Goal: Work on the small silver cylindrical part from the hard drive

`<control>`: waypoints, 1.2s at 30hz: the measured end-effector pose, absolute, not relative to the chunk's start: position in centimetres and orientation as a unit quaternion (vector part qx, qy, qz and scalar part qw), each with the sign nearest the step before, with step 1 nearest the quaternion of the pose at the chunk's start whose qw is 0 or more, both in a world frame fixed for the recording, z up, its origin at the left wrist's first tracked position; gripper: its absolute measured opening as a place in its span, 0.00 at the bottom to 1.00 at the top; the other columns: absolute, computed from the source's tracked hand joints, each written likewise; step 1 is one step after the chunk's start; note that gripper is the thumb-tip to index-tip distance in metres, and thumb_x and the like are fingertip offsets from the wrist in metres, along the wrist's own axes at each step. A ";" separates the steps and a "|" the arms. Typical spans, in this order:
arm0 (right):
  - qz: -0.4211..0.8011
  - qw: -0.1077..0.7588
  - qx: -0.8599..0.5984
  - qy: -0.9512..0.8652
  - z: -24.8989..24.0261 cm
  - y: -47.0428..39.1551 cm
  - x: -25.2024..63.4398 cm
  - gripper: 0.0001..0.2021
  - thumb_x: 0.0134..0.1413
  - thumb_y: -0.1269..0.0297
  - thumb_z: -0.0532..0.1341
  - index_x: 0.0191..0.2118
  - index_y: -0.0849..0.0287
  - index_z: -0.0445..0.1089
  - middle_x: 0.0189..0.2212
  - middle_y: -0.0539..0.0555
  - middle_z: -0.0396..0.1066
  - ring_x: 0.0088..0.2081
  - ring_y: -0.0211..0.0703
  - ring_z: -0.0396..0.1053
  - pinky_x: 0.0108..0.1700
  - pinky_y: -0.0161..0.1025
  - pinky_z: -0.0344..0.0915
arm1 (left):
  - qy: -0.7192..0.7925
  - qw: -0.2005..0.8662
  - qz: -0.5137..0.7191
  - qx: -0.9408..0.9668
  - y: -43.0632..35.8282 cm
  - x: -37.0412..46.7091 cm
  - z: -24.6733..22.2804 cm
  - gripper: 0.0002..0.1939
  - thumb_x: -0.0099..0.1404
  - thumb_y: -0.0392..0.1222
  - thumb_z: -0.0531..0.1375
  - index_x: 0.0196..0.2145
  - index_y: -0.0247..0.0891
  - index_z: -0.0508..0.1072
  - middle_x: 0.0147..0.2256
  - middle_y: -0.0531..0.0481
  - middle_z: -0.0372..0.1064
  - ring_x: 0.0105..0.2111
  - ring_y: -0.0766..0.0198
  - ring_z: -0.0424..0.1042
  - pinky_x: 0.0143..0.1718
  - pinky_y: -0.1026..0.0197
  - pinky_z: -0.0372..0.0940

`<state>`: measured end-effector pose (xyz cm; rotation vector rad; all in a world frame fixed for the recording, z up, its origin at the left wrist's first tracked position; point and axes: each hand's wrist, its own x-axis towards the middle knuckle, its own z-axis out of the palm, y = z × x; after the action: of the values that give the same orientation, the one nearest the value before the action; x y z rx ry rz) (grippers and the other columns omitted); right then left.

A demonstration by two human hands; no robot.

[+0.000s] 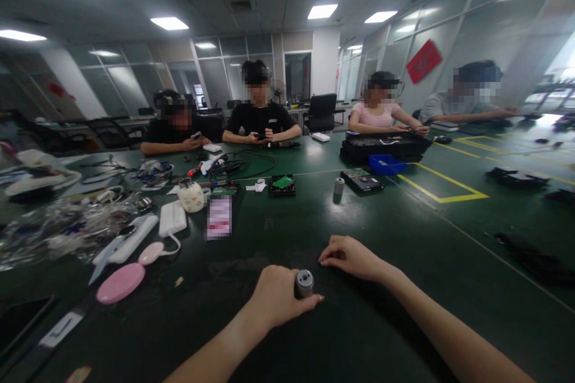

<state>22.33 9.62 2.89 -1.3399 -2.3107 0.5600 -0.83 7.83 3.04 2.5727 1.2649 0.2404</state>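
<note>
A silver cylindrical motor (305, 280) stands upright on the green table, small holes in its top face. My left hand (277, 296) is wrapped round it from the left, thumb in front. To the right and a little farther off, my right hand (349, 256) hovers low over the table with thumb and fingertips pinched together. Whatever lies between those fingertips is too small to make out. A second metal cylinder (338, 185) of similar look stands farther back, beside a hard drive (362, 180).
At left lie clear plastic bags (67, 227), a pink round case (121, 283), a white power bank (172, 219) and a patterned jar (191, 195). Another opened drive (283, 185), a blue bin (387, 164) and a black tray (386, 147) sit farther back. Several people sit across the table.
</note>
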 end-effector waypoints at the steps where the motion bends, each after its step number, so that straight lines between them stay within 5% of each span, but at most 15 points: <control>1: 0.199 0.216 -0.479 -0.827 3.0 9.4 22.1 0.06 0.57 0.65 0.63 0.37 0.56 0.79 0.31 0.51 0.69 0.30 0.40 0.69 0.32 0.36 0.64 | 0.437 0.131 0.083 0.886 7.8 -0.8 3.1 0.23 0.60 0.63 0.58 0.27 0.40 0.76 0.27 0.48 0.76 0.28 0.55 0.75 0.28 0.62 0.61; 22: 0.166 0.315 -0.381 -0.853 4.5 6.4 17.9 0.07 0.61 0.68 0.60 0.41 0.53 0.76 0.40 0.51 0.77 0.42 0.43 0.73 0.45 0.41 0.64 | 0.434 0.131 0.094 0.886 8.0 -1.0 2.6 0.22 0.60 0.61 0.59 0.34 0.39 0.79 0.30 0.45 0.78 0.31 0.51 0.77 0.33 0.59 0.64; 33: 0.209 0.327 -0.368 -0.845 4.5 5.9 17.5 0.09 0.60 0.69 0.61 0.44 0.51 0.76 0.40 0.50 0.79 0.42 0.44 0.75 0.46 0.42 0.64 | 0.418 0.134 0.106 0.892 7.9 -1.0 2.6 0.20 0.61 0.58 0.59 0.31 0.39 0.80 0.28 0.46 0.78 0.30 0.52 0.77 0.31 0.60 0.64; 36: 0.211 0.330 -0.383 -0.836 4.7 5.6 17.5 0.11 0.58 0.69 0.63 0.47 0.52 0.73 0.41 0.51 0.78 0.35 0.41 0.75 0.43 0.42 0.66 | 0.414 0.133 0.107 0.894 8.0 -1.1 2.7 0.18 0.61 0.57 0.60 0.32 0.39 0.79 0.29 0.46 0.79 0.30 0.52 0.77 0.31 0.60 0.65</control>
<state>17.53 5.64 4.70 -1.0026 -2.1871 0.5513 -1.08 7.97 2.68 2.5942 1.1996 0.3102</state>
